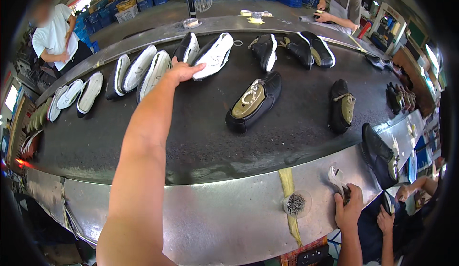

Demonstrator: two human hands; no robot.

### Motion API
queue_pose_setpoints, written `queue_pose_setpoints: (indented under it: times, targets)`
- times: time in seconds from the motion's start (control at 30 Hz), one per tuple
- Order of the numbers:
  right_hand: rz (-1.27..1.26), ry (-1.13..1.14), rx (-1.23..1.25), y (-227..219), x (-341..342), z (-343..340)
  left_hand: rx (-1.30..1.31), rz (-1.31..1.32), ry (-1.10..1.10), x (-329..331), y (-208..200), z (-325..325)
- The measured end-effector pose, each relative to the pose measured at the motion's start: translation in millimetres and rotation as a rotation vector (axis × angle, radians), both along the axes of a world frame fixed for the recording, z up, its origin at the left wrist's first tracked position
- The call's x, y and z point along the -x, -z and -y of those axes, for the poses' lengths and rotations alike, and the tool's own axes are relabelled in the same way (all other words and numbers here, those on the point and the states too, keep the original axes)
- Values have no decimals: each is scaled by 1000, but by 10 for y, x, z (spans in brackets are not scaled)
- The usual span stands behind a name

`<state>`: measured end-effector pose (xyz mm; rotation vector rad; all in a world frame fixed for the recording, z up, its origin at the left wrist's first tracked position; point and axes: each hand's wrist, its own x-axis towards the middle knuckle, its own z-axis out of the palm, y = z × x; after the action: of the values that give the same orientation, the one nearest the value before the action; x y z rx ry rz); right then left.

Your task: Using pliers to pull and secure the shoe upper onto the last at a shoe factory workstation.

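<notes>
My left arm stretches across the dark belt to a row of shoes. The left hand (182, 71) is closed at the near end of a black shoe with a white face (215, 55). Its thumb lies on the white surface; the other fingers are partly hidden. A similar shoe (191, 47) stands close behind the fingers. At lower right, my right hand (349, 208) is closed around a silvery metal tool with a curved head (336, 176), above the metal ledge. Beside it stands a clear cup of small nails (295, 204), on a yellowish strip (287, 182).
More white-faced shoes (139, 67) line the left. Black shoes (256, 101) on lasts lie in the middle and right; another (380, 156) rests on the metal ledge (215, 218). Co-workers stand far left (57, 36) and far right (339, 8); another's hands (386, 218) work at lower right.
</notes>
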<state>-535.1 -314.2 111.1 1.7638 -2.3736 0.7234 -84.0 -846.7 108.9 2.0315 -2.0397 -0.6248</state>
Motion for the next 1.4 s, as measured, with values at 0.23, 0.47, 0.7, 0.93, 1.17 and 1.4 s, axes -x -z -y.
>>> queue_pose_setpoints:
  times: [0.23,0.47,0.7,0.93,1.17,1.4]
  targets:
    - [-4,-25,18,-18,-56,-28,110,-253,-156,54,-92,-239]
    - [8,-30,9,-30,-90,-109,-268,-613,-277,-86,-1152,-1441]
    - [-33,-59,43,53,-102,-93,-169,-177,10,-1306,-1644,-3269]
    - [-100,-79,98,130,-107,-107,67,-117,30,-2684,-1356,-5464]
    - [-207,-136,300,90,-472,-444,269,385,143,-2503,-1154,-6648]
    - [1478,-233,-309,-8,-2352,-2248,-166,229,236,-1640,-1104,-4984]
